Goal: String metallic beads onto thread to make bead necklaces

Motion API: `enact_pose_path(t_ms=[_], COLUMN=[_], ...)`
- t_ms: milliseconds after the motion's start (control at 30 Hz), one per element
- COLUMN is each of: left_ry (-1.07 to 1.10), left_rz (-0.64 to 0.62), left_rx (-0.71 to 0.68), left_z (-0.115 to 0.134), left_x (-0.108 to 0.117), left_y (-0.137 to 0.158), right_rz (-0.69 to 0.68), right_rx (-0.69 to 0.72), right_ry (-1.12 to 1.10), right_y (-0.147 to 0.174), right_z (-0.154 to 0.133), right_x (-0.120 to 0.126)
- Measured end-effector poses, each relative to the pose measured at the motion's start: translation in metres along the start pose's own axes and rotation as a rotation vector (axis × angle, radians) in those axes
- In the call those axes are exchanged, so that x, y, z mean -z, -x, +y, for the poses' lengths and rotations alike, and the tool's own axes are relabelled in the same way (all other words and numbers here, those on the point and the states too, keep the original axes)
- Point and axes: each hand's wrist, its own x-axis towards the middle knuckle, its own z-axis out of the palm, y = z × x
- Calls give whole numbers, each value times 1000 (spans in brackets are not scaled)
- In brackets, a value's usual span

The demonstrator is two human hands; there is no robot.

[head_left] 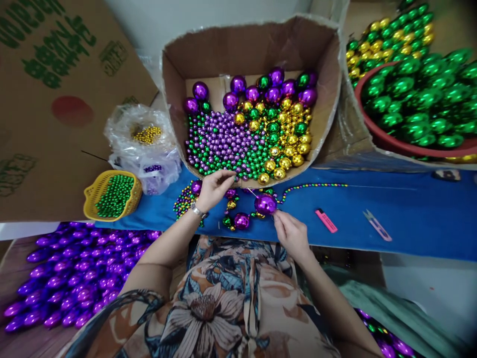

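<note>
My right hand [292, 233] is closed, thumb and fingertips pinched at the lower right side of a large shiny purple bead [266, 204]. A short thin pale line shows at that bead's upper left. At the front edge of a cardboard box [251, 42], my left hand [216, 190] is closed with thumb and fingers together; what they pinch is too small to make out. Between and below the hands lies a strand with another large purple bead [241, 221] and smaller green and gold ones. Inside the box are loose purple, green and gold beads [231, 139] of several sizes.
A yellow basket [89, 201] of green beads and plastic bags [115, 124] stand left. A pink cutter-like tool [326, 221] and thread snips [378, 226] lie on the blue cloth [346, 209]. A red tub [363, 112] of green beads stands right; purple beads [82, 273] lie lower left.
</note>
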Motion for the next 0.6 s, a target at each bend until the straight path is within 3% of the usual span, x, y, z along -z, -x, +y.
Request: enact_pose_path(t_ms=[100, 200, 467, 600], left_ry=[574, 790, 827, 690], left_rz=[-56, -112, -158, -148], left_rx=[275, 398, 400, 320], left_z=[12, 20, 21, 22], left_x=[-12, -20, -25, -24], left_y=[-1, 0, 5, 6], right_rz=[0, 1, 16, 22], right_rx=[-1, -4, -12, 33], right_ry=[13, 32, 102, 222], right_y=[-2, -3, -3, -2], right_z=[-2, -3, -1, 1], right_x=[3, 5, 7, 8])
